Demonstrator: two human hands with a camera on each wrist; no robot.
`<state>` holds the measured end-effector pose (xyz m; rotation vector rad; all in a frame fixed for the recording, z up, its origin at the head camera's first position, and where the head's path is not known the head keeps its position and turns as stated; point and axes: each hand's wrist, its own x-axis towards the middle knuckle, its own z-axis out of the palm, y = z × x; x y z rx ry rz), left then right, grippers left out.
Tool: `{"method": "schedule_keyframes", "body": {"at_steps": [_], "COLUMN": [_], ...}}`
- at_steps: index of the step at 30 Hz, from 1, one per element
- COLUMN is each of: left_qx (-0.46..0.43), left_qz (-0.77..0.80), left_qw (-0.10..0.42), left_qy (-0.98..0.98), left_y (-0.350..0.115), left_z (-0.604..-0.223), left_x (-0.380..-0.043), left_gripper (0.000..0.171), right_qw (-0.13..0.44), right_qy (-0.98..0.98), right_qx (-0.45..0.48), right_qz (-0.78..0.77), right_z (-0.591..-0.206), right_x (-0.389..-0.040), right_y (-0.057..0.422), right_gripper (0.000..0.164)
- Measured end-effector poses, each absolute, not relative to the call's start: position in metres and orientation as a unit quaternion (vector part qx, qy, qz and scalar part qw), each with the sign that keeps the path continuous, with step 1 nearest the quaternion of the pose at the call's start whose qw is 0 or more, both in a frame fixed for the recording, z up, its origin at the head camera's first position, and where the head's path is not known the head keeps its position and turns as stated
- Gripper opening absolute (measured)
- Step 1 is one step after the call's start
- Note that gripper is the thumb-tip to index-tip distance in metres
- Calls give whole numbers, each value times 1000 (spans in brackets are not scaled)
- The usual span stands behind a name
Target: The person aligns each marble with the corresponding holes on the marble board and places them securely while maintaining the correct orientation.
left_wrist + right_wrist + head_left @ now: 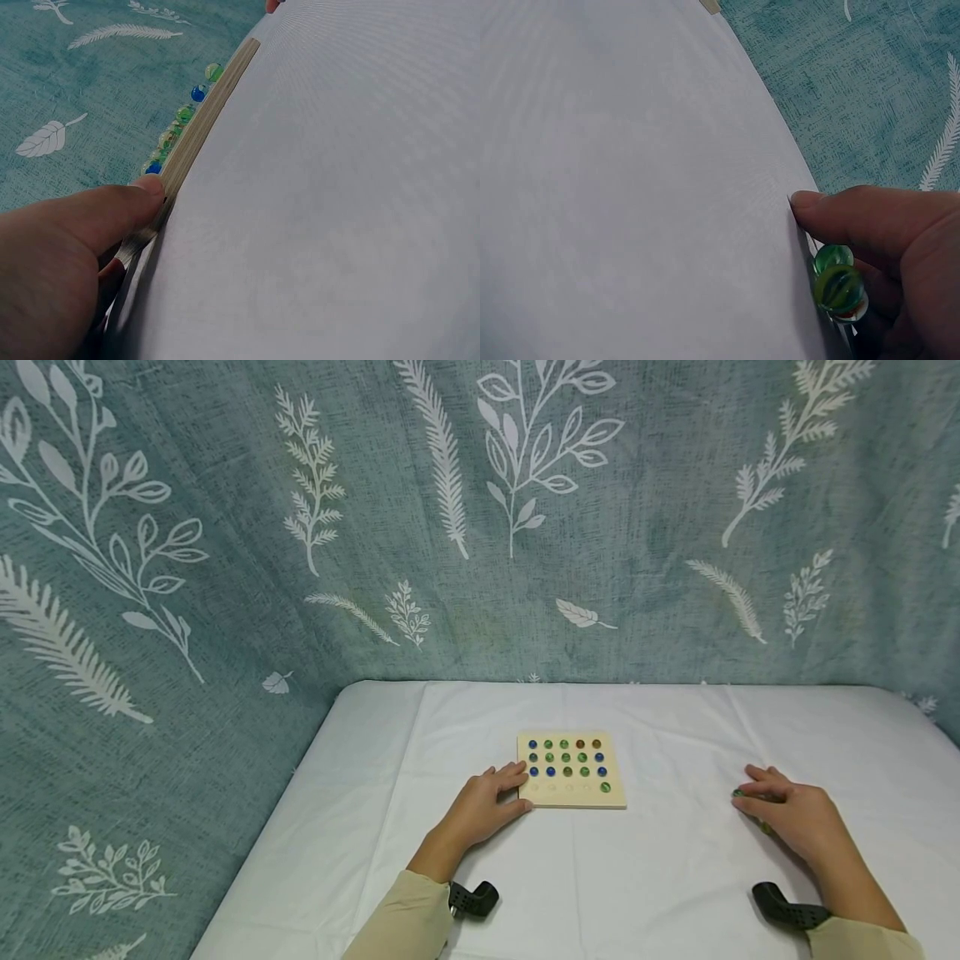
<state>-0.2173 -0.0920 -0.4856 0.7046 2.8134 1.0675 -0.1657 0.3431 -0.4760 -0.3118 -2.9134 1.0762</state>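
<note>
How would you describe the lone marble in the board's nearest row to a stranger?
On the white table, find the pale board touched by the left hand. Its nearest row's right end holds the green marble, alone in that row.

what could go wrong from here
The green marble at the fingertips of the right hand might slip and roll, since it is round and small.

The loose marbles beside that hand could be nudged and scatter across the white cloth.

The left hand touches the left side of the board; a jolt there may unseat the marbles in its rows.
</note>
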Motion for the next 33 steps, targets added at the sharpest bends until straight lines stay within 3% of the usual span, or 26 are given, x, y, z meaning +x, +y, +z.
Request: {"method": "schedule_keyframes", "body": {"at_steps": [14, 23, 33], "left_qx": [228, 222, 225], "left_qz": [341, 344, 343], "left_qw": [26, 27, 24], "left_qy": [912, 912, 912], "left_y": [-90, -92, -91], "left_z": [-485, -486, -488], "left_x": [-218, -218, -218], "left_gripper": [48, 50, 50], "right_qw": [32, 59, 54], "right_qy": [-924, -929, -930], "right_qx": [-97, 7, 87], "right_qz": [368, 365, 353], "right_z": [-466, -446, -451], "right_x": [-168, -179, -194], "right_y": [333, 272, 207], "right_gripper": [67, 43, 28]}}
